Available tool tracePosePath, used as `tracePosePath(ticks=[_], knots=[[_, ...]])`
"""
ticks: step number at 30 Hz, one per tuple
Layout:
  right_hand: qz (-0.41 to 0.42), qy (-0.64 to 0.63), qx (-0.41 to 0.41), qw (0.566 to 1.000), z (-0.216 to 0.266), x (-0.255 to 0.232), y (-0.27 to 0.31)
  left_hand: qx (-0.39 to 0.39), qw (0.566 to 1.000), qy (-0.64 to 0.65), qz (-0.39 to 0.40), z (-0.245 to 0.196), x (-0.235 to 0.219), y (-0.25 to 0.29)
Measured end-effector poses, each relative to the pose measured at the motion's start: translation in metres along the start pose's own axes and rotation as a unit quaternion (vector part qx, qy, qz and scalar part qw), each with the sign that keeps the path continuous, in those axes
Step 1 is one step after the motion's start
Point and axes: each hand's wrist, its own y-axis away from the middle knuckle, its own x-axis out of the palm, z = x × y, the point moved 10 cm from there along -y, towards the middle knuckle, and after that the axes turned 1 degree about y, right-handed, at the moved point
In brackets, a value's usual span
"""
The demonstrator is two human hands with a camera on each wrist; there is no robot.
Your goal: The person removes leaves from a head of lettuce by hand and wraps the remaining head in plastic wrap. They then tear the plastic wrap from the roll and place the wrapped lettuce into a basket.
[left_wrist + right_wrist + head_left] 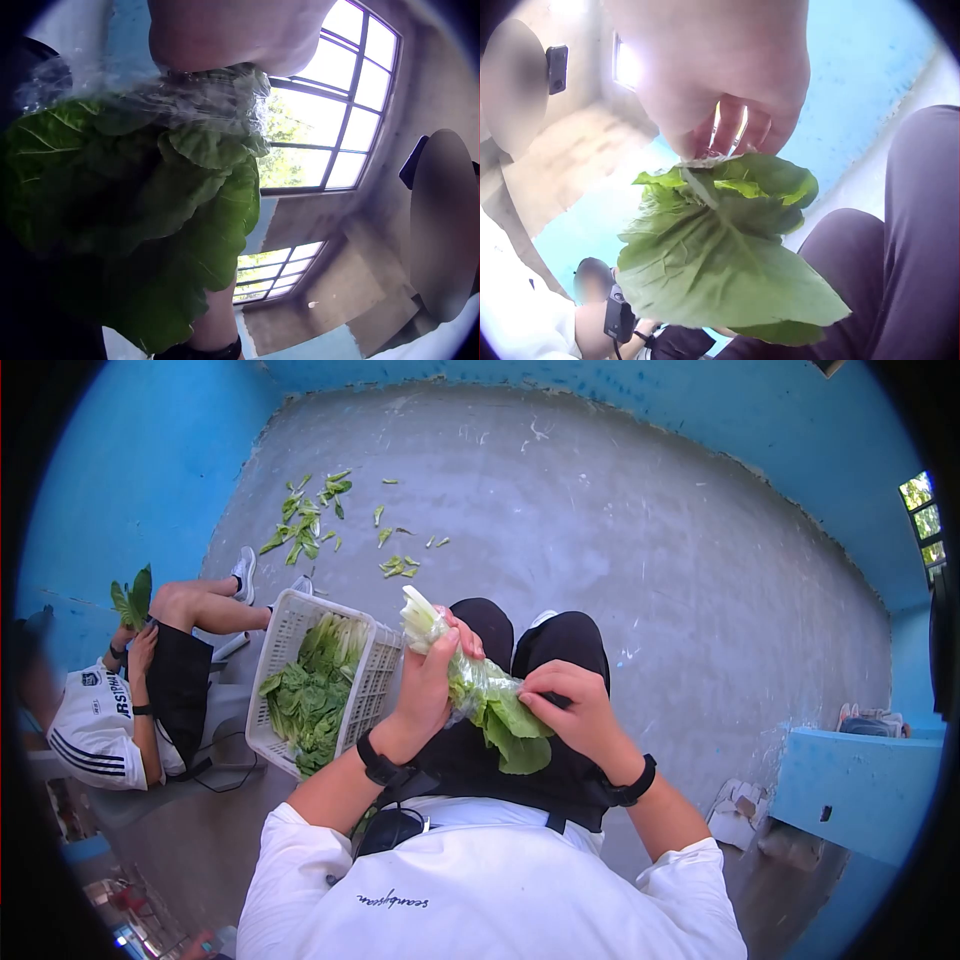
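Observation:
A bunch of lettuce (515, 735) with pale stems and broad green leaves lies across my lap, its middle wrapped in clear plastic film (484, 682). My left hand (432, 678) grips the wrapped bunch near the stem end, which sticks out beyond the fingers. At the leafy side, my right hand (575, 705) pinches the edge of the film with thumb and fingers. The left wrist view shows crinkled film (217, 101) around the leaves, just below the hand. In the right wrist view, large leaves (720, 255) spread beneath the curled fingers (757, 124).
A white plastic crate (375, 680) of lettuce (315, 695) stands at my left. Beyond it a seated person (105, 710) holds a leafy bunch (132, 598). Loose leaves (300, 520) lie scattered on the grey floor (520, 490). A blue ledge (850, 790) juts out at right.

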Motion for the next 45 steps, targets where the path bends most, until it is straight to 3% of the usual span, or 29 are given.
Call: tracePosePath(ticks=[6,11,14,15,18,22,28,31,34,38,42,45], knots=[[0.017,0.170,-0.177,0.969,0.037,0.024,0.015,0.074,0.993,-0.086,-0.040,0.001,-0.001,0.003],[0.021,0.145,-0.080,0.986,0.024,0.001,-0.004,0.073,0.990,-0.081,-0.086,0.006,-0.016,0.001],[-0.105,0.101,-0.001,0.989,0.018,-0.025,-0.009,0.065,0.989,-0.055,-0.122,0.006,-0.024,-0.001],[-0.170,0.170,-0.060,0.969,0.036,-0.032,-0.009,0.071,0.988,-0.053,-0.129,0.005,-0.024,-0.001],[-0.049,0.198,-0.027,0.979,0.043,-0.002,0.006,0.065,0.986,-0.039,-0.148,0.003,-0.024,-0.003],[0.028,0.204,0.033,0.978,0.026,0.047,0.012,0.069,0.984,-0.023,-0.161,0.007,-0.031,-0.003],[-0.024,0.156,0.040,0.987,0.022,0.030,0.009,0.070,0.985,-0.028,-0.156,0.007,-0.026,-0.002],[-0.003,0.202,-0.023,0.979,0.045,0.017,0.008,0.067,0.989,-0.017,-0.127,0.003,-0.024,-0.004],[-0.036,0.217,-0.032,0.975,0.056,-0.002,0.004,0.044,0.995,0.024,-0.087,0.003,-0.016,-0.004],[-0.066,0.129,0.081,0.986,0.037,-0.021,0.008,0.032,0.997,0.046,-0.054,-0.002,-0.005,0.000],[-0.032,0.070,0.158,0.984,0.014,-0.017,0.018,0.057,0.997,0.030,-0.048,-0.008,-0.002,0.000],[-0.059,0.145,0.018,0.987,0.041,-0.021,0.010,0.066,0.995,0.017,-0.067,-0.010,-0.003,-0.003]])
